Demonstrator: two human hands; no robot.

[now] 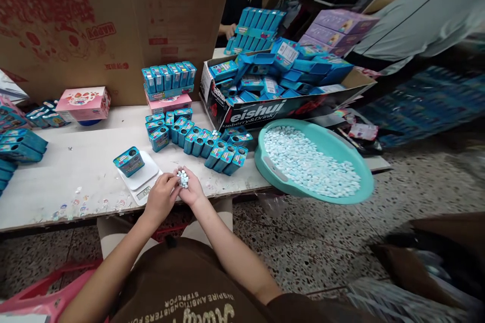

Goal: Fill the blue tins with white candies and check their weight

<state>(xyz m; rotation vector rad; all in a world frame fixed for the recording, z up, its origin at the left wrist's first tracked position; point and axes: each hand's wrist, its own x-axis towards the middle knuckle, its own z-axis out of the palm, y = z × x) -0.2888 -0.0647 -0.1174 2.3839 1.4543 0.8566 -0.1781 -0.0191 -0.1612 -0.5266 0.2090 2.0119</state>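
Note:
My left hand and my right hand meet above the table's front edge, cupping a small heap of pale blue round candies between them. Just left of my hands stands a white kitchen scale with a digital display. A blue rectangular tin sits on the scale, close to my left hand. Several similar tins stand in rows to the right of the scale. A teal plastic basin full of loose pale candies tilts on the table's right edge.
An open cardboard carton of blue tins and packaging stands behind the basin. Pink boxes and more blue tins sit at the table's left and back. A co-worker's hand rests at the far side, and a grey sleeve shows upper right.

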